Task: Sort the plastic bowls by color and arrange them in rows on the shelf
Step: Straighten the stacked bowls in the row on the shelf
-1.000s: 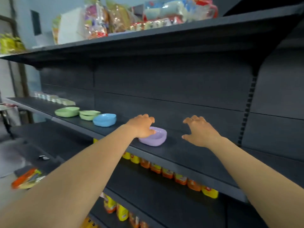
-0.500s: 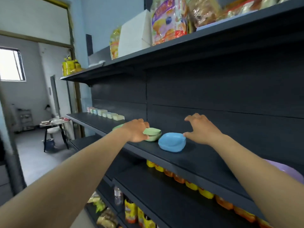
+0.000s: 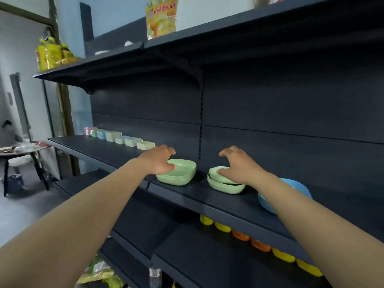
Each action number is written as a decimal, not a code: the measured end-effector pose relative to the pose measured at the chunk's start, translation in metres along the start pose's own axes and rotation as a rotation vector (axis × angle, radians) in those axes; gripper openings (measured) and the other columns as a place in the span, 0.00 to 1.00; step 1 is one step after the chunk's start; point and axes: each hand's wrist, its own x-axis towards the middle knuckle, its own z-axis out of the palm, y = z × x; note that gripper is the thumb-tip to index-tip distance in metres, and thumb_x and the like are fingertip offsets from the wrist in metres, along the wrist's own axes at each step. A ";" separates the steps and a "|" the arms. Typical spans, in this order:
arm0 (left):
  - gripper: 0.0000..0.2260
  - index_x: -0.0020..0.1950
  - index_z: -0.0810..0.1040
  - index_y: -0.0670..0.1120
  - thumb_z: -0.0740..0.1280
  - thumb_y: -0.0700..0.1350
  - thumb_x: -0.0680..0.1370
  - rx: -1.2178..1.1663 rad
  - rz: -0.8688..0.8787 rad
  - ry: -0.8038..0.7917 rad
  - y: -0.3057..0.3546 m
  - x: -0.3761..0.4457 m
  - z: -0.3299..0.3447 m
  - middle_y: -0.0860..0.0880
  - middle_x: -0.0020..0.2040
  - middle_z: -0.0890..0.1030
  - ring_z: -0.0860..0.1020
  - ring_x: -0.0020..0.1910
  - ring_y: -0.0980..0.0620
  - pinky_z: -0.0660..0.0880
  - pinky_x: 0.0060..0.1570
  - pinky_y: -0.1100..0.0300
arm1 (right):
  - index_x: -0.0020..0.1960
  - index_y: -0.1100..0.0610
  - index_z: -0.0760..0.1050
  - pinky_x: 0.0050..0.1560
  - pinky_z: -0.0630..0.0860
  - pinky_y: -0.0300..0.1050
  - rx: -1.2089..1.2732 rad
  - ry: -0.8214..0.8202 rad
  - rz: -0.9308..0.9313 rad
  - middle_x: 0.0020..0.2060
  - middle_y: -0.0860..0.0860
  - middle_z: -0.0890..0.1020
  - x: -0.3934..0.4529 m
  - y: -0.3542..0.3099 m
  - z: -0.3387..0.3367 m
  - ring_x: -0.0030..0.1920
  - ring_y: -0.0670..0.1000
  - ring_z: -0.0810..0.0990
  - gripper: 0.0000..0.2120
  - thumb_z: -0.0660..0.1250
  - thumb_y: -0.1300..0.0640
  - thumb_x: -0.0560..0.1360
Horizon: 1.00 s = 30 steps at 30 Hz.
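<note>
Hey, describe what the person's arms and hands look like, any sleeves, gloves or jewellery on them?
Both forearms are bare as far as the picture shows, with no sleeve edge in sight. The left hand and the right hand wear no gloves. No watch, bracelet or ring is visible on either wrist or on the fingers that show.

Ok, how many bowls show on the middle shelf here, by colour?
Green: 3, one bowl under the left hand, plus a nested pair under the right hand
Blue: 1, the blue bowl, partly hidden by the right forearm
Total: 4
</note>
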 end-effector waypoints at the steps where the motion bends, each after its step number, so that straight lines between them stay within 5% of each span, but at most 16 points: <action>1: 0.26 0.75 0.59 0.49 0.61 0.52 0.79 -0.014 0.021 -0.012 -0.016 0.013 0.005 0.48 0.74 0.61 0.64 0.71 0.47 0.64 0.68 0.53 | 0.72 0.55 0.64 0.66 0.66 0.46 0.010 -0.003 0.025 0.69 0.52 0.65 0.013 -0.009 0.011 0.70 0.53 0.63 0.28 0.67 0.50 0.75; 8: 0.29 0.77 0.55 0.49 0.61 0.53 0.79 -0.154 0.155 -0.113 -0.098 0.104 0.036 0.47 0.77 0.55 0.59 0.75 0.47 0.60 0.69 0.54 | 0.76 0.55 0.58 0.70 0.59 0.43 0.181 -0.029 0.276 0.75 0.53 0.59 0.090 -0.056 0.078 0.74 0.53 0.59 0.32 0.66 0.50 0.76; 15: 0.31 0.77 0.54 0.49 0.63 0.55 0.78 -0.300 0.246 -0.235 -0.112 0.172 0.083 0.49 0.77 0.54 0.57 0.75 0.47 0.59 0.72 0.50 | 0.78 0.54 0.49 0.70 0.57 0.40 0.279 -0.055 0.468 0.77 0.50 0.52 0.138 -0.064 0.124 0.76 0.50 0.56 0.35 0.63 0.53 0.78; 19: 0.28 0.74 0.62 0.47 0.65 0.54 0.77 -0.411 0.255 -0.261 -0.112 0.192 0.103 0.47 0.72 0.64 0.66 0.70 0.47 0.65 0.68 0.52 | 0.76 0.55 0.57 0.66 0.62 0.40 0.374 -0.073 0.572 0.74 0.51 0.62 0.156 -0.060 0.136 0.72 0.51 0.64 0.30 0.64 0.53 0.77; 23: 0.18 0.65 0.68 0.48 0.67 0.47 0.77 -0.735 0.158 -0.284 -0.115 0.194 0.123 0.51 0.55 0.75 0.75 0.53 0.51 0.72 0.53 0.59 | 0.73 0.53 0.61 0.55 0.72 0.39 0.560 -0.041 0.652 0.59 0.50 0.75 0.162 -0.054 0.156 0.57 0.49 0.75 0.31 0.68 0.61 0.73; 26: 0.21 0.67 0.68 0.48 0.67 0.38 0.76 -1.014 0.061 -0.279 -0.117 0.190 0.133 0.51 0.55 0.75 0.75 0.53 0.51 0.71 0.50 0.60 | 0.73 0.51 0.61 0.54 0.73 0.41 0.699 -0.017 0.714 0.56 0.49 0.75 0.163 -0.049 0.165 0.56 0.50 0.76 0.35 0.70 0.65 0.71; 30: 0.26 0.68 0.70 0.48 0.65 0.29 0.73 -1.249 -0.063 -0.279 -0.116 0.190 0.135 0.51 0.52 0.76 0.75 0.54 0.48 0.73 0.52 0.56 | 0.66 0.59 0.69 0.49 0.76 0.45 0.924 0.134 0.845 0.47 0.53 0.80 0.167 -0.052 0.170 0.50 0.55 0.79 0.28 0.70 0.73 0.68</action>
